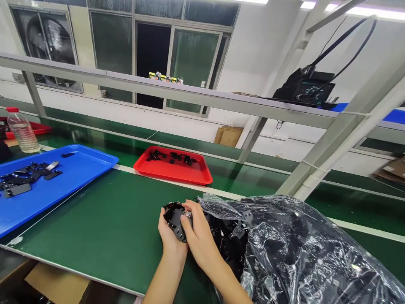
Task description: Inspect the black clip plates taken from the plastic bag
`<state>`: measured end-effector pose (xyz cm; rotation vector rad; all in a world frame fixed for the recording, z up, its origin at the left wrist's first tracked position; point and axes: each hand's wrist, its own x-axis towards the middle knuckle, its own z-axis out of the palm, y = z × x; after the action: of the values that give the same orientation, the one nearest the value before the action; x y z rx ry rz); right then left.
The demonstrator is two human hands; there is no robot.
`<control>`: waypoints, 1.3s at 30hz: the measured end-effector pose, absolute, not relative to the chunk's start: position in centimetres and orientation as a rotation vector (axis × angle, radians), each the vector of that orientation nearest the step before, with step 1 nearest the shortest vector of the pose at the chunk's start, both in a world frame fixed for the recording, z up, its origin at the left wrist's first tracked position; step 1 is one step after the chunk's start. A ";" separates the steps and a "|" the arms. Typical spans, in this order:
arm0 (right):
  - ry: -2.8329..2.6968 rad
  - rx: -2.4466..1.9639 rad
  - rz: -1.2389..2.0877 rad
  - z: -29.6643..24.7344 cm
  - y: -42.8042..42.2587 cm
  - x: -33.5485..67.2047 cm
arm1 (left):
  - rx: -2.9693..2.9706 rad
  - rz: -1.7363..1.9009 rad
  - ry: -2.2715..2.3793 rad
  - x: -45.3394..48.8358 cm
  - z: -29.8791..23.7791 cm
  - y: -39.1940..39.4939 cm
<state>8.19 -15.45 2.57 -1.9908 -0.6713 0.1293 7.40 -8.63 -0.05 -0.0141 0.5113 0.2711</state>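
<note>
My left hand (171, 240) and my right hand (199, 236) meet over the green bench top (104, 228), both closed around a small black plastic part (176, 219) with a grey end. They sit at the mouth of a big clear plastic bag (303, 249) stuffed with several more black parts. The bag lies to my right and hides the bench under it.
A red tray (172, 171) with a few black parts sits beyond my hands. A blue tray (47, 185) with several black parts lies at the left, a water bottle (22, 131) behind it. A grey rail (190, 99) and slanted struts cross overhead. Cardboard shows below the bench edge.
</note>
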 end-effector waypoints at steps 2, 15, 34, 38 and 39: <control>-0.562 -1.872 0.178 2.7 -15.9 8.5 | -0.009 0.273 0.518 7.3 -0.1 -8.1; 0.394 -0.515 0.654 4.6 -17.3 2.6 | 0.059 0.400 0.582 2.9 -0.9 -3.1; 0.518 -0.453 0.742 2.6 -14.4 -2.0 | 0.034 0.531 0.632 -1.0 -1.8 -2.4; 0.363 -0.617 0.680 0.7 -14.8 -1.3 | 0.032 0.555 0.638 -0.9 -1.8 -2.2; 0.365 -0.638 0.647 0.2 -14.9 -1.0 | 0.030 0.562 0.640 -0.9 -1.8 -2.1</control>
<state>-1.00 -14.95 0.20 -0.6380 0.3652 0.6471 -0.88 -2.12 -1.79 0.0303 0.6400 0.5623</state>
